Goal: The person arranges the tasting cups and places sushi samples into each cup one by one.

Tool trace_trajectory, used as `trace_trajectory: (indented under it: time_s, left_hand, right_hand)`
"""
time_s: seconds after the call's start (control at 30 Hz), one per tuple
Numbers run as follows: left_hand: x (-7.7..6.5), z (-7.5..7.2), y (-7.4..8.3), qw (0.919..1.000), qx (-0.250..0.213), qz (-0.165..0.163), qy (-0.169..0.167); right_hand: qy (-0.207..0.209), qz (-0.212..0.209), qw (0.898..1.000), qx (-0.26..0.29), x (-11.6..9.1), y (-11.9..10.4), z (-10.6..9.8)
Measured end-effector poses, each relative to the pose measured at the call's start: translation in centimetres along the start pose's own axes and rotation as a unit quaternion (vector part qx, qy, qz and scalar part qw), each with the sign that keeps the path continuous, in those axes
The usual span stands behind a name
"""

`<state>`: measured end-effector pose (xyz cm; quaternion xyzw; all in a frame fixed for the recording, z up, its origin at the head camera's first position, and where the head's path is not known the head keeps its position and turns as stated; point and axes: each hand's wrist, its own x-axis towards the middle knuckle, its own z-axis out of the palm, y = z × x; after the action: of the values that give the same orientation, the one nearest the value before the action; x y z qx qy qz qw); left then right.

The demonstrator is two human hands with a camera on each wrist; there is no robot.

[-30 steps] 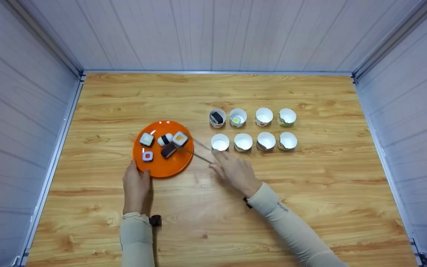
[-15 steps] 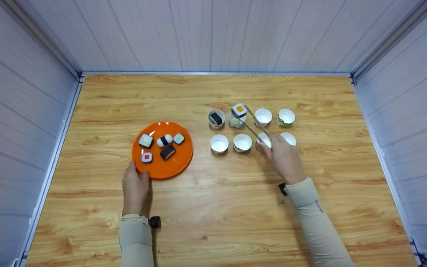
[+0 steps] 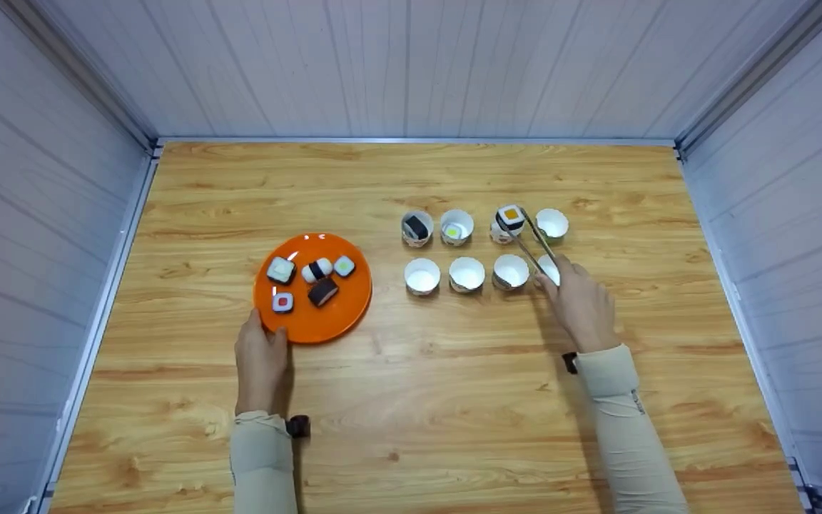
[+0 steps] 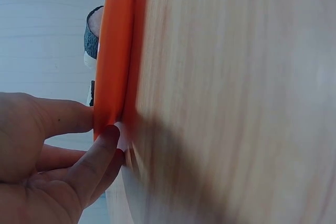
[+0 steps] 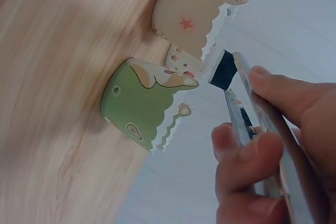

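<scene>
My left hand (image 3: pixel 261 360) pinches the near-left rim of an orange plate (image 3: pixel 318 325); in the left wrist view the thumb (image 4: pixel 68 116) lies on the rim and the fingers are beneath. On the plate are several toy sushi pieces, among them a red-centred roll (image 3: pixel 282 303), a white-and-black one (image 3: pixel 317 270) and a brown one (image 3: pixel 323 293). My right hand (image 3: pixel 584 303) holds metal tongs (image 3: pixel 541 239). Between their tips is a sushi roll (image 3: pixel 510 215) with an orange centre and dark sides, over the third paper cup (image 3: pixel 501 235) of the back row.
Paper cups stand in two rows right of the plate. The back-left cup (image 3: pixel 418 242) contains a dark sushi piece, and the cup beside it (image 3: pixel 458 240) one with a yellow-green centre. A front-row cup (image 3: pixel 549 270) is partly behind the right hand and tongs. Pale panels (image 3: pixel 411 64) enclose the table.
My right hand has carried the orange-centred roll in the tongs from the plate rightward, past the second back cup, to the third. The left hand stays on the plate's rim.
</scene>
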<state>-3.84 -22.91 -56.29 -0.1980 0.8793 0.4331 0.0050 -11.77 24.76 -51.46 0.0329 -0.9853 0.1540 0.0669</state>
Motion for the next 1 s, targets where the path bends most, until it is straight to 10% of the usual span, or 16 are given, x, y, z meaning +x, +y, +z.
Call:
trace_trajectory:
  time_s: [0.6, 1.0]
  left_hand:
    - [-0.02, 0.05, -0.19, 0.9998, -0.016, -0.01, -0.007]
    - [-0.06, 0.01, -0.25, 0.9999, -0.002, 0.013, 0.005]
  right_hand:
    - [-0.063, 0.036, 0.997, 0.008, 0.66, 0.18, 0.32]
    - [-0.025, 0.022, 0.999, 0.006, 0.38, -0.4, -0.25]
